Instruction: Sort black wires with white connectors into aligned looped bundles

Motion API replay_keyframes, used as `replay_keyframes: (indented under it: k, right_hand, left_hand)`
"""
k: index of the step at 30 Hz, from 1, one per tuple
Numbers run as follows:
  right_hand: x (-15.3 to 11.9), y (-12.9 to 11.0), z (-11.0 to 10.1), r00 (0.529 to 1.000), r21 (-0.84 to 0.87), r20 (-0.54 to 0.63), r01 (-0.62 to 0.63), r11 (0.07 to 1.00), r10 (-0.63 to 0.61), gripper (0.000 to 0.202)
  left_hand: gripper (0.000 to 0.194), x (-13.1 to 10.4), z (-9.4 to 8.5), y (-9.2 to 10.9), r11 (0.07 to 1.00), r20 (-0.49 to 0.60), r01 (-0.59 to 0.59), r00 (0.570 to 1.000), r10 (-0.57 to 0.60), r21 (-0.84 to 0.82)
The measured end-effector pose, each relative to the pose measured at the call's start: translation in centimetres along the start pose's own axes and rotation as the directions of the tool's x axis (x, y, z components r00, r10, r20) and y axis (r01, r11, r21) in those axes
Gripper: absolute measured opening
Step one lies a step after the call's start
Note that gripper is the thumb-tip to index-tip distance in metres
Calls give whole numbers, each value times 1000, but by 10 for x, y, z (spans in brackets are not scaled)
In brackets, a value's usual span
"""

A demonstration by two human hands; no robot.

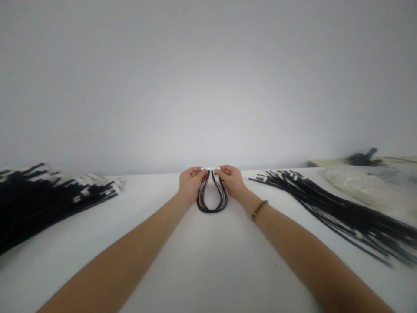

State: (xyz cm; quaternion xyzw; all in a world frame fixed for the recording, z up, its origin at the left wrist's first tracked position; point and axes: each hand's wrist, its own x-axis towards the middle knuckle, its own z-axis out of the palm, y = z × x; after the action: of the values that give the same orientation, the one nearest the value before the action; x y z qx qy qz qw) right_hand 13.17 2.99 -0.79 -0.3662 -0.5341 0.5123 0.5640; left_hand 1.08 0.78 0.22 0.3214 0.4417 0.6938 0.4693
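Observation:
Both arms reach forward to the middle of the white table. Between my two hands a bundle of thin black cables (211,211) hangs in a loop, its ends at the top. My left hand (192,182) pinches a small white connector (204,168) at one end of the loop. At the other end my right hand (230,180) pinches a second white connector (217,168). The two white pieces are close together; whether they touch is too small to tell. A beaded bracelet (259,210) circles my right wrist.
Black cables with white connectors (42,200) are heaped on the left. More black cables (342,213) lie spread on the right of the white table (215,269). Behind them are a clear plastic bag (361,184) and a dark object (363,157). A plain wall rises behind.

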Motion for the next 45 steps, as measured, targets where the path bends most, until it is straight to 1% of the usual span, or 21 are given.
replay_keyframes:
  k: [8, 11, 16, 20, 24, 29, 34, 45]
  right_hand:
    - [-1, 0, 1, 1000, 23, 6, 1, 1000, -1, 24]
    - [0, 2, 2, 1000, 13, -10, -7, 1000, 7, 25]
    - [1, 2, 2, 999, 23, -20, -25, 999, 26, 25]
    - [1, 1, 3, 999, 48, -25, -46, 998, 47, 25]
    - [1, 0, 2, 999, 52, -19, -36, 998, 37, 24]
    - [0, -1, -2, 1000, 68, 8, -20, 997, 20, 23]
    - [-1, 0, -5, 999, 78, 33, -16, 997, 13, 23]
    - [-1, -1, -4, 999, 72, 25, -25, 997, 23, 23]
  left_hand:
    - [26, 0, -1, 1, 1000, 17, -2, 1000, 2, -9]
    - [25, -1, -1, 2, 1000, 21, 7, 1000, -7, -12]
    - [29, -1, -1, 2, 1000, 24, 11, 1000, -11, -18]
    - [30, 2, -5, -1, 999, 63, 9, 998, -7, -39]
    - [29, 4, -9, -3, 999, 116, 3, 993, 3, -50]
    - [28, 2, -9, 0, 999, 182, 17, 983, -8, -50]
    - [27, 1, -9, 2, 998, 192, 39, 981, -30, -44]
    - [28, 3, -9, 2, 998, 192, 53, 980, -44, -45]
